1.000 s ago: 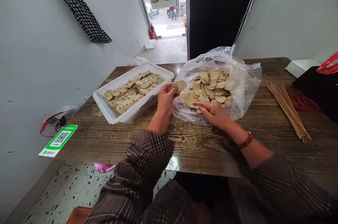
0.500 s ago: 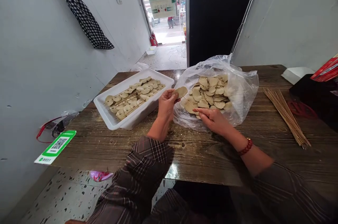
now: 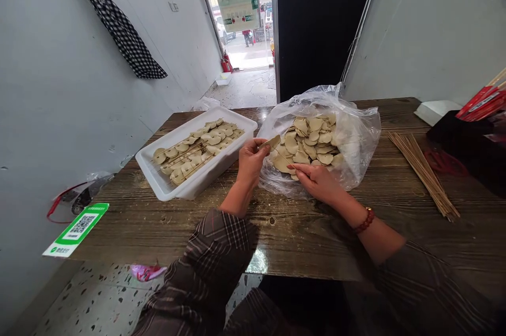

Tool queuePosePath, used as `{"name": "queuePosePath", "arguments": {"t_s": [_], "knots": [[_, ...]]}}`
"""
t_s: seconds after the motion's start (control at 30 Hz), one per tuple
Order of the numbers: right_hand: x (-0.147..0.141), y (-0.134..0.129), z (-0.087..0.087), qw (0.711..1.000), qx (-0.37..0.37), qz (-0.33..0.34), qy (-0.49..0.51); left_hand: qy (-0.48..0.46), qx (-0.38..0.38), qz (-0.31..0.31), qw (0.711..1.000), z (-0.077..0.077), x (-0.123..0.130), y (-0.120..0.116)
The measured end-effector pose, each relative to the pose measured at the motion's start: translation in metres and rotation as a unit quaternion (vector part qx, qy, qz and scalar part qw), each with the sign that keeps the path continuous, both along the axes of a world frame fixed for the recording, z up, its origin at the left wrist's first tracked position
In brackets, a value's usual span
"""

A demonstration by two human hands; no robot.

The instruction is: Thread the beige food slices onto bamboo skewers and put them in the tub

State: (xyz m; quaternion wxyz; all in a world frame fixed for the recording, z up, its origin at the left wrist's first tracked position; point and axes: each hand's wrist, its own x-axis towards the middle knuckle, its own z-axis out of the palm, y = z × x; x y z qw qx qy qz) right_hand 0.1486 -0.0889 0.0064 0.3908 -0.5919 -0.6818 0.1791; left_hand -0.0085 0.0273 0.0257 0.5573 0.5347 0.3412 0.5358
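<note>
Between the thumb and fingers of my left hand is a flat tan slice, tilted nearly edge-on. My right hand pinches a thin wooden skewer just right of it; the skewer's far part is hard to make out. Behind both hands an open clear plastic bag holds a heap of loose tan slices. On the left stands a white tray with rows of slices threaded on skewers.
A bundle of bare skewers lies on the wooden table at the right, near a black box and a white container. A green QR card sits at the table's left edge.
The slice in my left hand has turned from face-on to nearly edge-on. My right hand has moved slightly left, still pinching the skewer. The whole view has shifted a little.
</note>
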Motion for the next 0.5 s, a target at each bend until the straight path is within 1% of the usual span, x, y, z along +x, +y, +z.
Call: {"name": "queuePosePath", "arguments": {"t_s": [0.1, 0.23, 0.33, 0.5], "knots": [[0.0003, 0.0003, 0.0001, 1.0, 0.009, -0.008, -0.008, -0.011, -0.022, -0.019, 0.999, -0.0008, 0.0012, -0.0023], [0.0002, -0.0003, 0.002, 1.0, 0.022, -0.005, -0.008, -0.072, -0.093, -0.03, 0.993, -0.0004, 0.0003, -0.0025], [0.0, -0.0009, 0.0019, 0.999, 0.03, -0.007, -0.012, -0.099, -0.14, -0.034, 0.985, 0.0009, -0.0013, -0.001], [0.0009, -0.0011, -0.0004, 0.999, 0.034, -0.019, -0.025, -0.12, -0.172, -0.055, 0.976, 0.0047, -0.0038, -0.0011]]}}
